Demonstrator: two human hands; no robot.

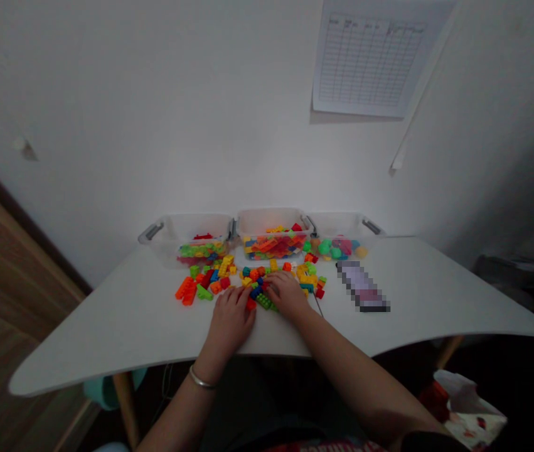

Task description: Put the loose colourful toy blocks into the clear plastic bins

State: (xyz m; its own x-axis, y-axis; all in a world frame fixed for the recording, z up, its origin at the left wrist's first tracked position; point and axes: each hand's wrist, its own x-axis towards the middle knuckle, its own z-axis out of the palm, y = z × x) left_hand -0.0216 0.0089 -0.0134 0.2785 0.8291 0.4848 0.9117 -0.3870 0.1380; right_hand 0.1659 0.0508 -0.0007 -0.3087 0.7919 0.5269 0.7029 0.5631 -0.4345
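The middle bin (271, 218), clear and partly filled with mixed bricks, stands near the wall on the white counter (417, 276). To its left is the left bin (196, 223) with green, red and blue bricks; to its right, the right bin (342, 223) with rounded pieces in green, pink, blue and yellow. Loose bricks (223, 269) of many colours lie spread in front of the middle bin, among them a long orange brick (186, 291) towards its left. Both hands work in front of the middle bin: the left hand (233, 314) has its fingers curved low beside an orange brick (251, 304), and the right hand (286, 292) has its fingers bent close together by a red brick (265, 285); I cannot tell whether either grips anything. A green brick (263, 301) lies between the hands. A phone (363, 285) lies in front of the middle bin, well to its right
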